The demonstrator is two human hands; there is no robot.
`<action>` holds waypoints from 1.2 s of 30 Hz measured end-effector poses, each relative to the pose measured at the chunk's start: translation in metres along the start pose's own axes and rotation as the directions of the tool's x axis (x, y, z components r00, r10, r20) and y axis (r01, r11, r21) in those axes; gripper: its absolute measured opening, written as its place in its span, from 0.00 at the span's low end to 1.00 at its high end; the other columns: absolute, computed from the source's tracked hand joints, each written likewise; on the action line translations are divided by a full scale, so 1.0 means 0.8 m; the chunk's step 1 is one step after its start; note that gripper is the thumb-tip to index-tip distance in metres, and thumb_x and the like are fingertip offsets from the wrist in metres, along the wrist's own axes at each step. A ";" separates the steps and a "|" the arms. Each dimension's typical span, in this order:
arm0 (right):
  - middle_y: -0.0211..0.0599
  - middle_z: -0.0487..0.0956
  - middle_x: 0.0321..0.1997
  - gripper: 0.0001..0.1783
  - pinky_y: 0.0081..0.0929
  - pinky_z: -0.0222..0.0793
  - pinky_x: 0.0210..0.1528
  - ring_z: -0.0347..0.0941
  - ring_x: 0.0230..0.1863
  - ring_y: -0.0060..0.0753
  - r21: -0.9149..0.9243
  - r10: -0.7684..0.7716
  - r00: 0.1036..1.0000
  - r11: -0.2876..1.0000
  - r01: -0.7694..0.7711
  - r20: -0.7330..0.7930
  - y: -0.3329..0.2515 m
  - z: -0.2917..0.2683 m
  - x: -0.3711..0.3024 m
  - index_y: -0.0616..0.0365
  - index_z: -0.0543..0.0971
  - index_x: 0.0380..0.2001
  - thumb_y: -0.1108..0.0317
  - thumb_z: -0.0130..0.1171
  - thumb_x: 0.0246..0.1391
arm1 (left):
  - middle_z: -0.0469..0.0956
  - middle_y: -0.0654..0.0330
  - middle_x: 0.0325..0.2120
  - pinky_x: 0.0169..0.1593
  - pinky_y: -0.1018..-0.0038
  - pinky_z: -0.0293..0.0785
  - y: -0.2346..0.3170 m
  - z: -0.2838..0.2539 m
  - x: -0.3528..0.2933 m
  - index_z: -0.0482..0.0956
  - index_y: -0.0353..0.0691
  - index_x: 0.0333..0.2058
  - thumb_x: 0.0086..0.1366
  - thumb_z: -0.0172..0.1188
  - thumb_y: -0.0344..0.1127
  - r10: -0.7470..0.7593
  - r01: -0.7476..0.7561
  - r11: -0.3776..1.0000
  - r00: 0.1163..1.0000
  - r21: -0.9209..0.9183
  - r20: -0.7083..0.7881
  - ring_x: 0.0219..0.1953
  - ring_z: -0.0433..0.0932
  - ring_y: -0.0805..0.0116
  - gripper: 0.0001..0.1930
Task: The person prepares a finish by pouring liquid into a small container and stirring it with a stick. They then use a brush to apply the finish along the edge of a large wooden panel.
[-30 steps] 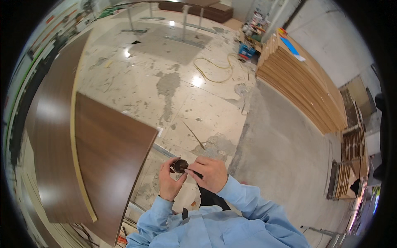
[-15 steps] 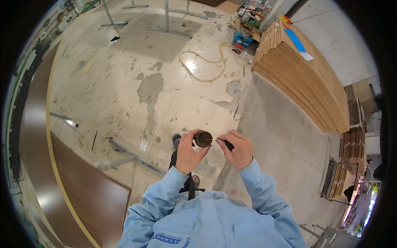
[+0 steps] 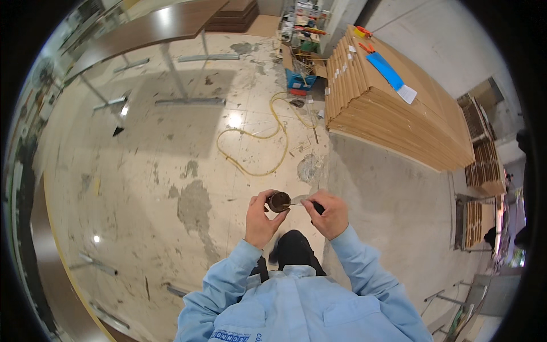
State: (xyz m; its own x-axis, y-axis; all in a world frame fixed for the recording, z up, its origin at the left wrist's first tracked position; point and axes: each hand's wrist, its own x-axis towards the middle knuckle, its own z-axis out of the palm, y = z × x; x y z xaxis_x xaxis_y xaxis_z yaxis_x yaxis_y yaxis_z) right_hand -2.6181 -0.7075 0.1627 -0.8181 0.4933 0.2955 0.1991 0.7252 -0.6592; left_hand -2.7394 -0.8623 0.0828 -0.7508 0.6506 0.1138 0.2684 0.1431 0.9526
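Observation:
My left hand (image 3: pixel 260 222) has its thumb and fingers curled round a small round jar (image 3: pixel 279 200), tipped so that its dark brown inside shows. In my right hand (image 3: pixel 331 215) is a slim tool with a black handle (image 3: pixel 318 208) and a thin, light shaft. Its tip reaches the mouth of the jar; I cannot make out what kind of tip it is. Both hands are held up in front of my body, above the floor.
Ahead, a yellow hose (image 3: pixel 250 134) loops over the patchy floor. A tall stack of cardboard sheets (image 3: pixel 393 102) stands at the right. Beside it is a blue crate (image 3: pixel 301 80) of clutter. Metal-legged tables with a brown top (image 3: pixel 154 31) stand at the far left.
I have moved forward: the hose and cardboard stack are nearer, and a brown tabletop has come into view. My hands keep hold of the jar and the black-handled tool.

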 end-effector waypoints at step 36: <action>0.35 0.79 0.33 0.14 0.39 0.75 0.33 0.80 0.34 0.44 -0.282 0.042 0.998 0.958 -0.055 -0.052 0.412 0.165 1.294 0.54 0.81 0.32 0.57 0.73 0.54 | 0.83 0.55 0.45 0.45 0.66 0.76 -0.170 0.020 1.397 0.78 0.40 0.55 0.55 0.78 0.33 0.112 -0.113 0.994 0.982 0.001 0.152 0.46 0.80 0.58 0.29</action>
State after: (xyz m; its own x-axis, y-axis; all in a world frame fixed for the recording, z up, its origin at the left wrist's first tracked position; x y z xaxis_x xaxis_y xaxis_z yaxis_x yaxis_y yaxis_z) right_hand -3.4705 -0.0211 0.1602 -0.7799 0.5476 0.3032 0.3876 0.8028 -0.4530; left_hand -3.6049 -0.1426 0.0762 -0.6158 0.7681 0.1757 0.3522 0.0688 0.9334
